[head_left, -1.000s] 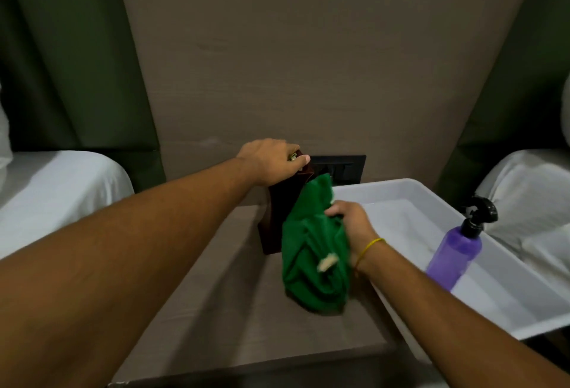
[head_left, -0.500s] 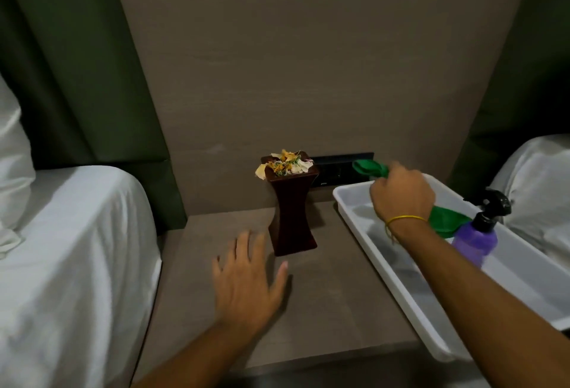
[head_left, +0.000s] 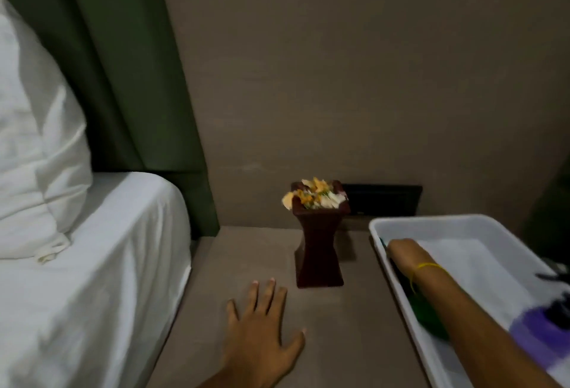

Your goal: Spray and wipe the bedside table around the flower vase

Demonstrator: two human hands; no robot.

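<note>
A dark red vase (head_left: 319, 251) with yellow and white flowers stands upright at the back of the grey bedside table (head_left: 354, 326). My left hand (head_left: 262, 332) lies flat on the table in front of the vase and a little to its left, fingers spread, holding nothing. My right hand (head_left: 404, 253) reaches down inside the white tray (head_left: 398, 221); its fingers are hidden behind the tray wall. The green cloth (head_left: 430, 318) lies in the tray under my right forearm. The purple spray bottle (head_left: 536, 335) lies blurred at the tray's right side.
A bed with a white sheet (head_left: 92, 264) and pillow (head_left: 34, 128) borders the table on the left. A green headboard panel (head_left: 135, 79) and a beige wall panel stand behind. A black socket plate (head_left: 385, 201) sits on the wall behind the vase.
My right hand has gone down into the tray with the green cloth, which now lies under the forearm. My left hand stays flat on the table. The view has swung left.
</note>
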